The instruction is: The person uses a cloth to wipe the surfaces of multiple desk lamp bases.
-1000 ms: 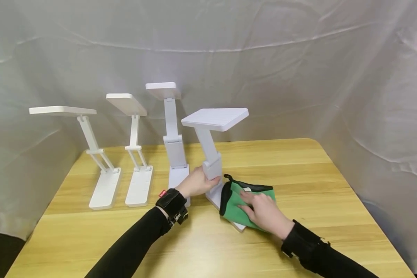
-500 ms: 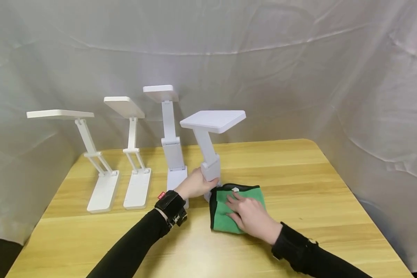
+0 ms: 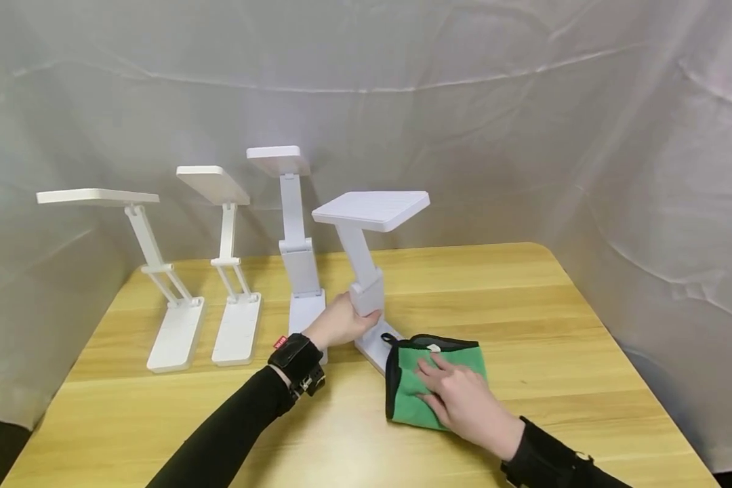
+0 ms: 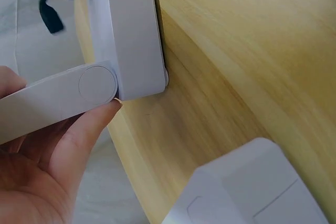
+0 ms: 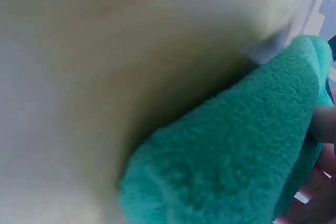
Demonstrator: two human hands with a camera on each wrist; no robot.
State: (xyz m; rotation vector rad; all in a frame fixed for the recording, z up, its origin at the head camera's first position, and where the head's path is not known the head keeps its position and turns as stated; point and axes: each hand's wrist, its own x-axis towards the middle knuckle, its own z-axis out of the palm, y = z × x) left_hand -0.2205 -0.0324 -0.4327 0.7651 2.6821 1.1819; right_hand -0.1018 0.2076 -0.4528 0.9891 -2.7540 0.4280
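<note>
My left hand (image 3: 341,322) grips the lower arm of a white folding desk lamp (image 3: 369,210), just above its base (image 3: 373,346). In the left wrist view, the thumb (image 4: 86,132) lies along one side of that arm, near the round hinge. A green cloth (image 3: 410,400) with black edging and a small loop covers the front part of the base. My right hand (image 3: 463,403) lies on top of the cloth, its fingers extended and pressing down. The right wrist view shows the fluffy cloth (image 5: 226,156) up close, with the fingers partly behind it.
Three more unfolded white lamps stand in a row to the left: one at the far left (image 3: 177,335), a second (image 3: 238,329) and a third (image 3: 301,268) beside my left hand. They share a wood-grain table (image 3: 555,379). Grey sheeting (image 3: 463,135) hangs behind and at the sides.
My right hand with the cloth moved left and up along the lamp's base, then back right and toward me. My left hand keeps its grip on the lamp. The view shifted slightly.
</note>
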